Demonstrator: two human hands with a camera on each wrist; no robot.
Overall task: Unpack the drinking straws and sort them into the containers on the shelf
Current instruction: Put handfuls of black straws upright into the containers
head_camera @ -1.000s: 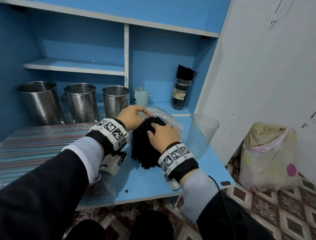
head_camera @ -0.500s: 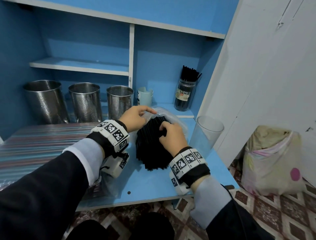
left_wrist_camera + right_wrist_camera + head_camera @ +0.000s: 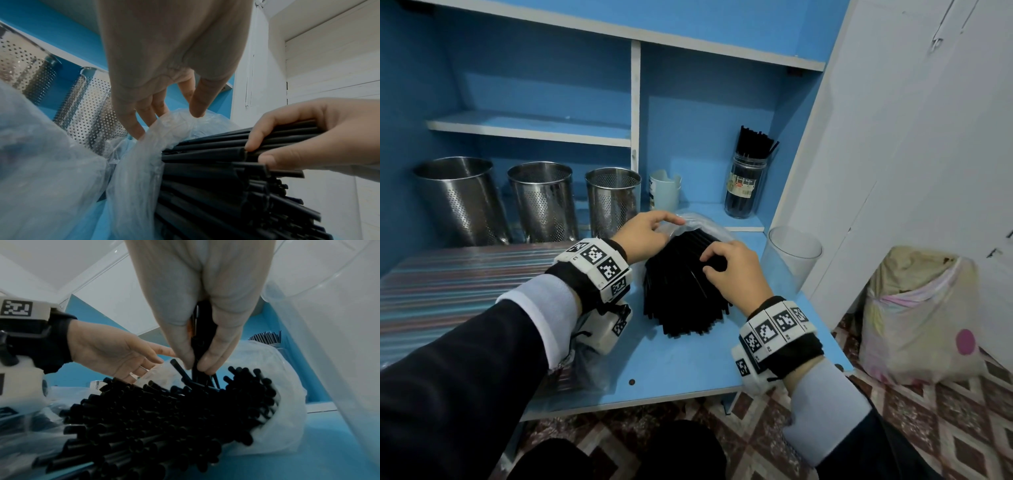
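Note:
A thick bundle of black drinking straws lies on the blue shelf top, its far end still inside a clear plastic bag. My left hand rests on the bag's bunched edge with nearly straight fingers. My right hand pinches several straws on top of the bundle between thumb and fingers. Three perforated steel containers stand at the back left.
A clear plastic cup stands just right of the bundle. Behind it are a jar filled with black straws and a pale mug. A white cupboard door borders the right side. A full plastic sack sits on the tiled floor.
My right hand has slid from the near part of the bundle toward its far end and closed thumb and fingers on several top straws. The left hand stays on the bag.

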